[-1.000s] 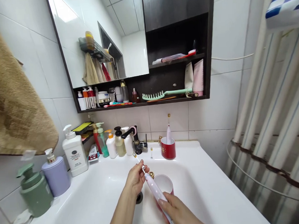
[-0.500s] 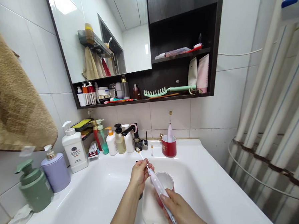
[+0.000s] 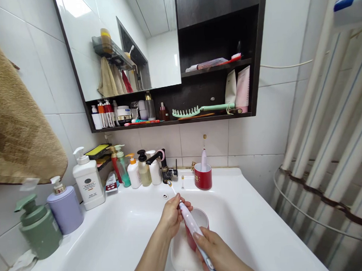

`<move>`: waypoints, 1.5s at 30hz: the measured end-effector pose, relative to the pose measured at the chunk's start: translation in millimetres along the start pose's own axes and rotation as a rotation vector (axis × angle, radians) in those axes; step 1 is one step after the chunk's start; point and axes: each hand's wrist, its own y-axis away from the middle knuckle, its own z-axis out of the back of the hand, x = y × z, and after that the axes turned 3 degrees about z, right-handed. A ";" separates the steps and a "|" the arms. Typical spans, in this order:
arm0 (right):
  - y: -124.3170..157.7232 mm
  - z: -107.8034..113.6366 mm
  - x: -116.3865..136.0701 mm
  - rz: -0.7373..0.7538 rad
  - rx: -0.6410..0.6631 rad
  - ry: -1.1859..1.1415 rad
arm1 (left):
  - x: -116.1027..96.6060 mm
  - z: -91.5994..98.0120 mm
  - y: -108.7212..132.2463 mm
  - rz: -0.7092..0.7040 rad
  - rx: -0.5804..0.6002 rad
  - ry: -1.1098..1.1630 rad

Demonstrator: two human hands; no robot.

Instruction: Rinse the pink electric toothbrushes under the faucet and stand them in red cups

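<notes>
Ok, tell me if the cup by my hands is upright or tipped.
Upright: the red cup stands mouth up, partly hidden by the toothbrush that the left hand and right hand hold.

Noted: white plastic electric toothbrush [image 3: 190,223], pink-tinted, blue print at its lower end; round red cup [image 3: 200,220], white inside; rear red cup [image 3: 203,179]; white ceramic basin [image 3: 119,235]; sage-green pump bottle [image 3: 38,228]; lilac pump bottle [image 3: 65,208]; tan terry towel [image 3: 16,120]; white curtain [image 3: 336,143], thin blue-grey stripes.

Cup [image 3: 200,220] in sink [image 3: 119,235], seemingly on tray [image 3: 179,257]
</notes>
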 end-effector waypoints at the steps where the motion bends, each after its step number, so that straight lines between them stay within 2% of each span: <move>1: -0.2 0.3 -0.1 -0.011 0.018 -0.016 | 0.0 0.2 -0.3 0.000 0.005 0.006; 9: -0.4 1.0 -1.1 0.024 -0.007 -0.013 | -0.2 -1.4 0.9 -0.007 0.035 0.006; 14: 2.4 1.9 2.7 -0.034 0.074 -0.134 | 0.2 -3.2 1.7 0.000 0.051 0.028; 18: 4.4 3.2 7.7 0.064 -0.002 -0.002 | -0.6 -4.0 1.5 -0.014 0.006 0.021; 22: 5.4 3.6 9.6 0.111 -0.048 0.071 | -0.5 -2.1 -1.0 -0.091 -0.052 0.039; 24: 5.7 3.5 8.9 0.085 -0.035 0.035 | 0.3 -1.2 -2.1 -0.109 -0.050 0.034; 29: 5.0 2.9 6.5 -0.013 0.101 -0.173 | 2.5 -1.7 -2.6 -0.102 -0.036 0.019; 35: 5.5 1.4 8.2 0.048 -0.041 -0.008 | 2.7 -5.3 0.8 -0.109 -0.033 -0.001; 41: 5.1 0.5 7.8 -0.057 0.096 -0.193 | 2.4 -7.8 2.9 -0.088 -0.018 0.028; 45: 4.2 1.5 9.3 0.057 -0.029 -0.028 | 4.2 -9.4 3.5 -0.082 -0.006 0.011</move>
